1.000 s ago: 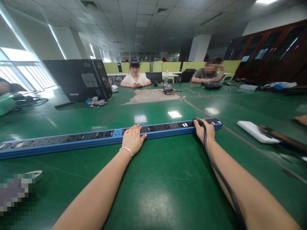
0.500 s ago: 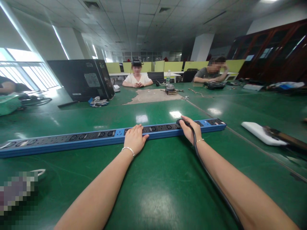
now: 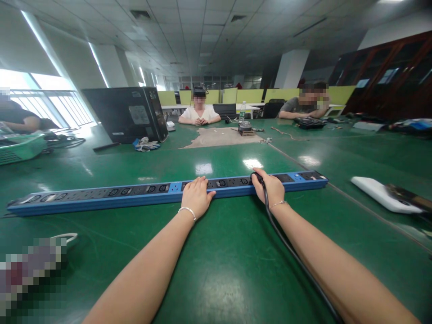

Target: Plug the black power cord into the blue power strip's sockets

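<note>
A long blue power strip (image 3: 101, 198) with a row of black sockets lies across the green table (image 3: 216, 252). My left hand (image 3: 197, 195) is laid over the strip's middle, fingers reaching to its far edge and thumb out to the right along the near side. Further right, my right hand (image 3: 272, 189) is closed around a black plug (image 3: 256, 177) at the strip's top face. From the plug a black power cord (image 3: 286, 245) runs down along my right forearm. Whether the plug's pins sit in a socket is hidden by my fingers.
A black computer case (image 3: 126, 114) stands at the back left, with gloves (image 3: 146, 144) beside it. A green basket (image 3: 23, 147) is at far left, a white object (image 3: 381, 193) at right. Several people sit around the table. A blurred-out item (image 3: 30, 270) lies near left.
The whole view has shifted slightly, so the scene sits further right. My right hand and the plug have moved a little left along the strip; my left hand keeps its place on it.
</note>
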